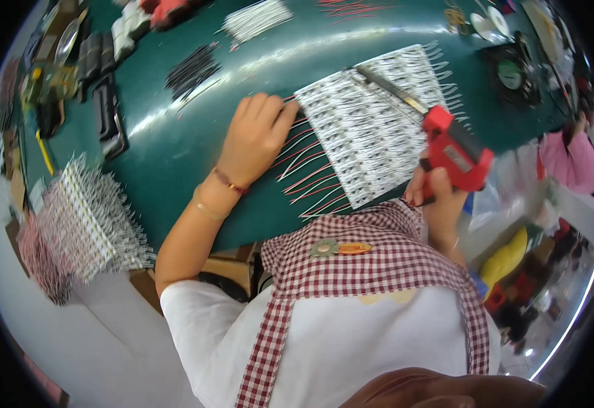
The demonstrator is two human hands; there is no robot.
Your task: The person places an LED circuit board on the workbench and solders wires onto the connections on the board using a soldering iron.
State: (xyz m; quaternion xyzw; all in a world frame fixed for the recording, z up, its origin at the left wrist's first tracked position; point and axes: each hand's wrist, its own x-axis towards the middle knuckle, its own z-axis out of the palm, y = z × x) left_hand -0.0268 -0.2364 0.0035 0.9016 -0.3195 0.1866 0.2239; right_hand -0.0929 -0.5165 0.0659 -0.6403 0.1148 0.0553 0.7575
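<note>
A white panel (pixel 372 119) covered in rows of small soldered parts lies on the green table in front of me. Red and white wires (pixel 310 166) stick out from its left side, and pale wire loops line its right side. My left hand (pixel 259 129) is closed at the panel's far left corner, its fingertips pinching a red wire whose end they hide. In my right hand (pixel 440 194), at the panel's near right, is a red and black soldering gun (pixel 453 149). Its long barrel reaches left over the panel toward the far edge, slightly blurred.
Black wires (pixel 193 71) and white wires (pixel 256 22) lie in bundles beyond the panel. A stack of wired panels (pixel 90 221) stands at the left edge, near a black tool (pixel 109 115). At far right are a solder spool (pixel 491 26) and a small black fan (pixel 512 73).
</note>
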